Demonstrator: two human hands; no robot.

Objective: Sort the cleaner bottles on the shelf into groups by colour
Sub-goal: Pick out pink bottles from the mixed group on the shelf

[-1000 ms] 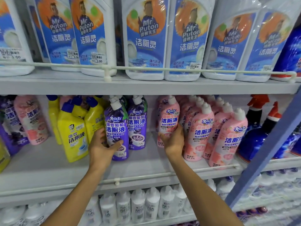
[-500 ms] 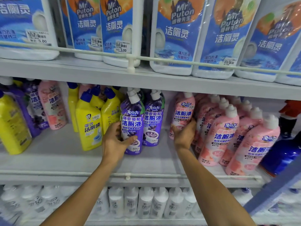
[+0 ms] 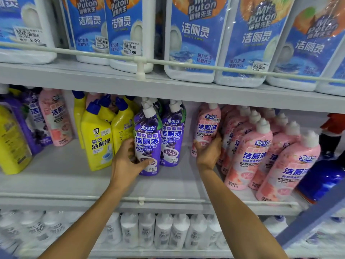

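At mid-frame on the grey middle shelf (image 3: 61, 172), the left hand (image 3: 127, 161) grips the front purple white-capped plastic cleaner bottle (image 3: 148, 141) and the right hand (image 3: 208, 155) grips the leftmost pink white-capped plastic bottle (image 3: 206, 126), each best slid upright, the pink one rightward against the pink group (image 3: 250, 154).

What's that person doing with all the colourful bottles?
Someone is sorting cleaner bottles on the middle shelf by colour. The left hand grips the front purple bottle, and the right hand holds a pink bottle beside the pink group. Yellow bottles stand to the left. A stray pink one sits far left.
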